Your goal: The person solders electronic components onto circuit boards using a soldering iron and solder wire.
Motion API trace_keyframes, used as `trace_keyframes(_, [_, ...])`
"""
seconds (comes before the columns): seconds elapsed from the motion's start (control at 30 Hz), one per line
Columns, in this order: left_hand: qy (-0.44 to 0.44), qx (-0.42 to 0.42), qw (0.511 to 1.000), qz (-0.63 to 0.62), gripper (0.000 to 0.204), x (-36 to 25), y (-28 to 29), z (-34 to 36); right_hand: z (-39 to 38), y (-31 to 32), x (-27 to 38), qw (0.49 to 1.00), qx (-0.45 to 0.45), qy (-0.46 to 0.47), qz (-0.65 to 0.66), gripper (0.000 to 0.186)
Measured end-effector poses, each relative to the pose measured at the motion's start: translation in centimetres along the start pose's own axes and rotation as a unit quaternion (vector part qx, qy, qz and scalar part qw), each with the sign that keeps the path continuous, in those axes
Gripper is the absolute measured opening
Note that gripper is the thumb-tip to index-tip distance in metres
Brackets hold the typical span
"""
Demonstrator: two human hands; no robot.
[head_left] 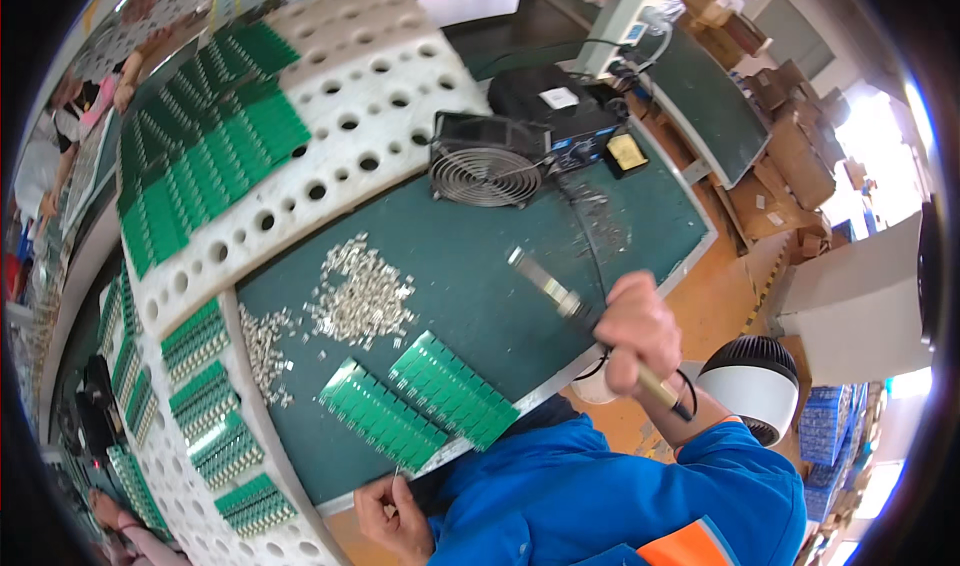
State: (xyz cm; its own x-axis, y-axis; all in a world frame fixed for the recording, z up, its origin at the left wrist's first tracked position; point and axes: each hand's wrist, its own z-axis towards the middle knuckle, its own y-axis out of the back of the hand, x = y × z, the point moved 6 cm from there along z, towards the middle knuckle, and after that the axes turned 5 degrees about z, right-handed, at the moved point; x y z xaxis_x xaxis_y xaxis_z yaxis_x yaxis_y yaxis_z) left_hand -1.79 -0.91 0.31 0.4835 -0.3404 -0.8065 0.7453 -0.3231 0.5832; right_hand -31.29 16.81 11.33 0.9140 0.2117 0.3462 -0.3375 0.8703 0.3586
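Note:
My right hand [640, 331] is closed around the handle of a soldering iron [562, 296], whose wide metal end points up and left over the green bench mat. At the bench's near edge, my left hand [392, 516] is pinched on a thin wire-like strand [396, 472]; its full length is hidden. Just beyond that hand, two green circuit board panels [380, 416] [452, 388] lie side by side on the mat. Past them is a heap of small silvery components [362, 294], with a smaller pile [264, 351] to its left.
A fan [486, 174] and a black soldering station [550, 116] stand at the back, a yellow sponge [627, 153] beside them. White perforated boards [330, 131] hold green panels [215, 156] and rows of populated boards [215, 421]. Other people work on the far left.

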Motion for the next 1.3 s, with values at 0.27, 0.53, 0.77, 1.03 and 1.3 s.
trace_keyframes(0.27, [0.059, -0.044, 0.990, -0.117, 0.011, 2.1, 0.3, -0.1, 3.0, 8.6, -9.8, 0.924, -0.193, -0.221, -0.246, 0.013])
trace_keyframes(0.53, [0.077, -0.082, 0.991, -0.070, 0.005, 0.5, 1.2, -0.5, 1.5, 10.0, -22.8, 0.873, -0.023, -0.328, -0.360, 0.033])
trace_keyframes(0.77, [0.047, -0.063, 0.996, -0.052, 0.004, -1.0, 0.7, 0.6, 4.4, 10.0, -13.9, 0.897, -0.160, -0.300, -0.282, 0.033])
trace_keyframes(1.03, [0.057, -0.066, 0.992, -0.086, 0.006, -0.3, 0.8, 0.6, 0.6, -6.1, 2.3, 0.957, 0.179, -0.130, 0.187, 0.013])
trace_keyframes(1.3, [0.053, -0.050, 0.995, -0.068, 0.009, -0.4, 0.6, 0.7, -2.1, -10.9, 5.9, 0.900, 0.303, -0.146, 0.278, 0.019])
